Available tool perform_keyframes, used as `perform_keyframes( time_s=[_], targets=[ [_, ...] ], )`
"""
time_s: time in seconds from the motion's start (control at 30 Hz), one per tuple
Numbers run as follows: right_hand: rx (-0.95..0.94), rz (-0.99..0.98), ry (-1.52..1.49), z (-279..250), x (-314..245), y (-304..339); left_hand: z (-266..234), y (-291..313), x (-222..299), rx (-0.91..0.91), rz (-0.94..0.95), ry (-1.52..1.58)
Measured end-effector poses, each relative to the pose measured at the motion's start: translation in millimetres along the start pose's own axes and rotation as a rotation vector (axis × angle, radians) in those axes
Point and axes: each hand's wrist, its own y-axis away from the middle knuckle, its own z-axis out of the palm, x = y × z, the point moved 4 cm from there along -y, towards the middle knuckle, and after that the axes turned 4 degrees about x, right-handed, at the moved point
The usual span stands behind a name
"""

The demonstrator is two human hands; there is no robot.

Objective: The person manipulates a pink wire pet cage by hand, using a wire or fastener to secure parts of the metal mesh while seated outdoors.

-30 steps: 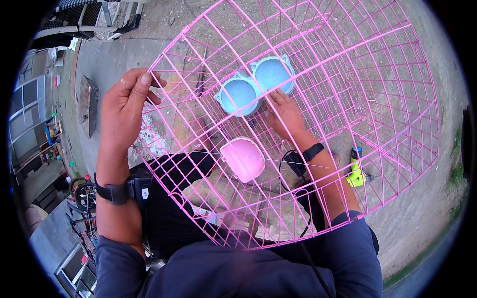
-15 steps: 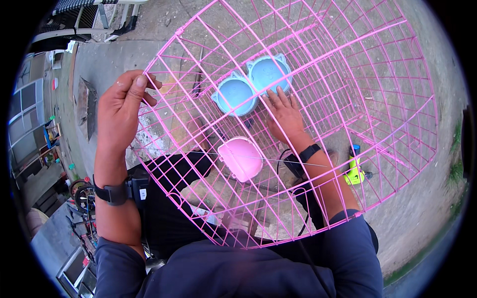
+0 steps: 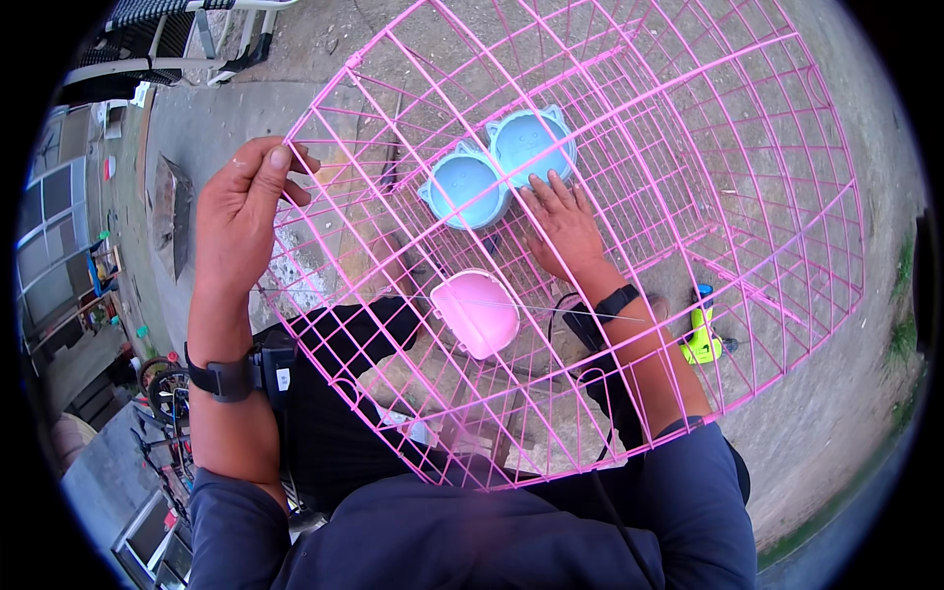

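Note:
A pink wire cage (image 3: 678,103) is spread across the middle of the view. At its left edge, my left hand (image 3: 239,202) pinches the wire between thumb and fingers. Behind the bars, my right hand (image 3: 565,226) reaches up with fingers stretched out, their tips on the near rim of a light blue double bowl (image 3: 467,192) with cat-ear corners. The bowl appears to hold nothing. Closer to me, a small pink tray (image 3: 480,315) sits against the bars, apart from both hands. Wires cross in front of my right hand and forearm.
Right of my right forearm, a bright yellow-green bottle-like object (image 3: 701,334) with a blue top stands on the ground. A chair-like frame (image 3: 226,64) is at the upper left. A bicycle (image 3: 162,413) stands at the lower left. Dark straps with devices are on both wrists.
Very little differs. The right side of the cage has shifted slightly up and left, while both hands stay where they were.

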Motion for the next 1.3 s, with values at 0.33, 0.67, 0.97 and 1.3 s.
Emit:
perform_keyframes(
  time_s=[0.33, 0.67, 0.97, 1.3],
  targets=[
    [0.194, 0.006, -0.006, -28, 27, 64, -1, -2, -4, 0.027, 0.063, 0.026],
    [-0.014, 0.820, -1.185, -102, 35, 196, -2, -13, -18, 0.059, 0.110, -0.141],
    [0.496, 0.908, -1.889, -140, -62, 199, 4, -14, -15, 0.066, 0.106, -0.091],
    [0.543, 0.901, -1.598, -202, -8, 142, 17, 13, -12, 0.058, -0.107, 0.288]
  ],
)
